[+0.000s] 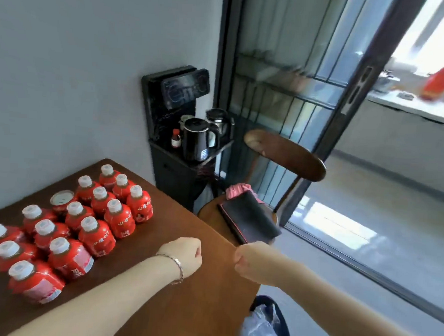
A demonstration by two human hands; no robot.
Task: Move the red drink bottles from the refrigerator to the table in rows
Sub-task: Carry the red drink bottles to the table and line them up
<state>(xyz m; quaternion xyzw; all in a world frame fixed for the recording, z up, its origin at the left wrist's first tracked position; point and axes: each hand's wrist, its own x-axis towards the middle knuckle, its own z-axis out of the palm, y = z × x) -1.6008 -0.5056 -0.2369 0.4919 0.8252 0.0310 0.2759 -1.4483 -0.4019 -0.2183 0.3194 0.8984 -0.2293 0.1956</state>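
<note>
Several red drink bottles (96, 235) with white caps stand in rows on the left part of the brown wooden table (176, 224). One red can (61, 199) with a silver top stands among them. My left hand (184, 256), a bracelet on its wrist, hovers over the table right of the bottles with its fingers curled and nothing in it. My right hand (249, 263) is a fist at the table's right edge, also holding nothing. The refrigerator is out of view.
A wooden chair (284, 156) right of the table carries a black folder (249, 219) and pink cloth. Behind stands a black water dispenser (177, 108) with kettles (199, 139). A bin with a plastic liner (263, 328) sits below the table edge. A glass sliding door (294, 68) is behind.
</note>
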